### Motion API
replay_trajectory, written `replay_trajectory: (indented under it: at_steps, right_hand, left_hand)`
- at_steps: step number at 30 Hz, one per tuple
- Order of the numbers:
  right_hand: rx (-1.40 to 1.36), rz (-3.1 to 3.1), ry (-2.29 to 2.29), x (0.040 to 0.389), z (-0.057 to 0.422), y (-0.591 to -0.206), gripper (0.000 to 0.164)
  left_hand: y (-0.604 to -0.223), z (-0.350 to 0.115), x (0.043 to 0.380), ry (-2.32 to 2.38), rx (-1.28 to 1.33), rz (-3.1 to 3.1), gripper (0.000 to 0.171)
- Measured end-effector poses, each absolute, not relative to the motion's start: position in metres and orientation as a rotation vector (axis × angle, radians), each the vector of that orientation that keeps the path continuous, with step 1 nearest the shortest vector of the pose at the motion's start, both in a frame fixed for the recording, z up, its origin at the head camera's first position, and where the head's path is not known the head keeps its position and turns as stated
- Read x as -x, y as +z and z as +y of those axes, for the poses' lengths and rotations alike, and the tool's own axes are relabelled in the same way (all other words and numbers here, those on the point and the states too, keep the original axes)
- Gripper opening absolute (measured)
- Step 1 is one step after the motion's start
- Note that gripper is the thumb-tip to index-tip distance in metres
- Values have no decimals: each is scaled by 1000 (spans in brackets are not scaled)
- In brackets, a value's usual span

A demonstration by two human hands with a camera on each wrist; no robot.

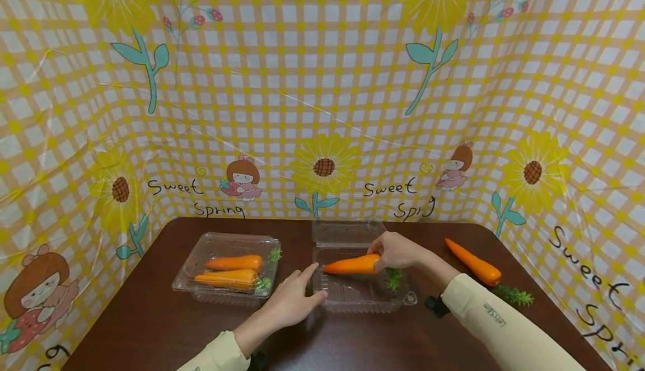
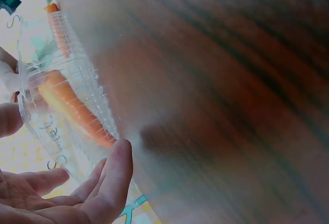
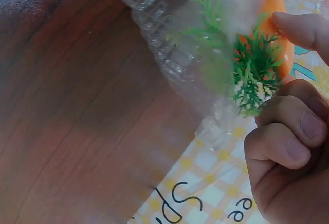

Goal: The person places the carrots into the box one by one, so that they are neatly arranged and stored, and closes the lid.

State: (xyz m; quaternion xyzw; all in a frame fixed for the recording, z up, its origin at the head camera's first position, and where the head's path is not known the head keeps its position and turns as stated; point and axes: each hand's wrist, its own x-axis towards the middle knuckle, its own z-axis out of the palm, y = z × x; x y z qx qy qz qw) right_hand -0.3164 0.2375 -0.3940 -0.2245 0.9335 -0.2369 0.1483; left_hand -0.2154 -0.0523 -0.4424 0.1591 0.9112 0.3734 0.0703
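Thumb and fingers of my right hand (image 1: pixel 398 250) pinch an orange carrot (image 1: pixel 350 265) near its thick, leafy end. The carrot lies lengthwise over the hinged clear plastic box (image 1: pixel 363 306), its tip pointing left; the box's lid (image 1: pixel 347 232) is folded back. In the right wrist view its green leaves (image 3: pixel 252 77) hang beside curled fingers (image 3: pixel 285 144). My left hand (image 1: pixel 289 303) is spread at the box's left side, with fingertips right at the rim. In the left wrist view, the carrot (image 2: pixel 77 108) shows through the ribbed plastic wall, above the extended fingers (image 2: pixel 115 175).
On the left, a closed clear box (image 1: pixel 183 288) contains orange carrots (image 1: pixel 234 262) with green tops. Another carrot (image 1: pixel 473 263) lies on the brown table (image 1: pixel 146 326) to the right, beyond my right forearm. A checkered sunflower cloth (image 1: pixel 322 97) walls in the table's back and sides.
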Motion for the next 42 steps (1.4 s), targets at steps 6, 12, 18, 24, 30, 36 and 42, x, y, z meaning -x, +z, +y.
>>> replay_trajectory:
  at_steps: [6, 12, 18, 24, 30, 36, 42]
  right_hand:
    - [589, 2712, -645, 320, 237, -405, 45]
    - [573, 2770, -528, 318, 232, -409, 44]
    - [543, 2827, -410, 314, 227, -409, 41]
    - [531, 2819, -390, 312, 227, -407, 43]
    - [525, 2808, -492, 306, 233, -402, 42]
    - [545, 2798, -660, 298, 250, -393, 38]
    - [530, 2837, -756, 293, 276, -385, 37]
  left_hand:
    - [-442, -52, 215, 1111, -479, 2754, 72]
    - [-440, -52, 214, 1109, -460, 2754, 73]
    - [-439, -51, 214, 1110, -459, 2760, 73]
    - [-441, -51, 214, 1115, -462, 2756, 72]
    - [-442, -51, 214, 1125, -470, 2757, 73]
    - [-442, -51, 214, 1125, -472, 2756, 73]
    - [-443, -51, 214, 1128, -468, 2755, 72]
